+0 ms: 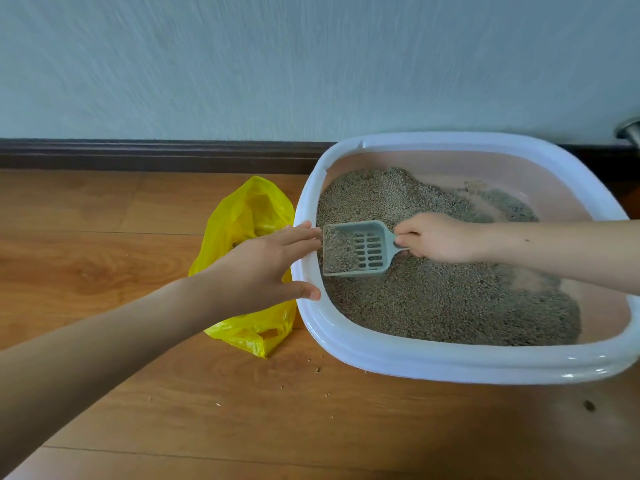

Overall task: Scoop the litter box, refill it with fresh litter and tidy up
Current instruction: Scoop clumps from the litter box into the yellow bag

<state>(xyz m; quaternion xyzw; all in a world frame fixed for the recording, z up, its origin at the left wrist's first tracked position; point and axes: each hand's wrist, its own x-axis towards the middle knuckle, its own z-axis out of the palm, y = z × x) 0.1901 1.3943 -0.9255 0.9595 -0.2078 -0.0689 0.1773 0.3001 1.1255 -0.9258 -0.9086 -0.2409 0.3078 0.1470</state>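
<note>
While my left hand (266,268) reaches out over the wooden floor (121,216), its fingers (304,233) are straight and slightly spread, the fingertips resting on the left rim of the litter box (450,362) and nearly touching the front edge of the scoop (355,247); the thumb lies on the rim nearer to me. Under that hand, just beside the box's left wall, a crumpled yellow plastic bag (249,216) sits on the floor with its mouth open. A few stray litter grains (317,370) dot the boards in front of the bag. The box stands by the dark skirting board (156,155) along the wall. Inside it, grey-brown litter (433,299) covers most of the pink bottom. The grey slotted scoop is held over the litter near the left rim, partly loaded with litter. My right hand (436,237) has its fingers curled round the scoop's handle.
</note>
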